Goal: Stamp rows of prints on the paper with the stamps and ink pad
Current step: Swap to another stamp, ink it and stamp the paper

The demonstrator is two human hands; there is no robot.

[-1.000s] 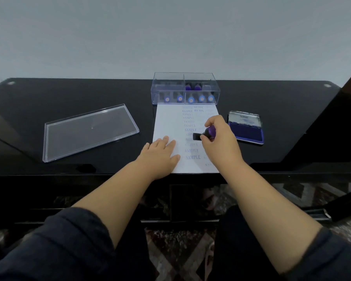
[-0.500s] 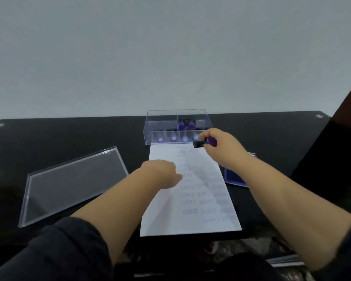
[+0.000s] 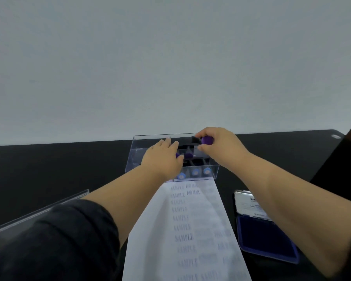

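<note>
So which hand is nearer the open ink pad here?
Right. The right hand is over the clear box's right side, its forearm passing above the ink pad; the left hand reaches into the box further left.

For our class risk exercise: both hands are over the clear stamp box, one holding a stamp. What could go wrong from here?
1. The right hand holds its stamp over the clear box; its inked face could smear the wall.
2. The left hand reaching among the stored stamps could knock them over.
3. The paper lies unheld and could shift.
</note>
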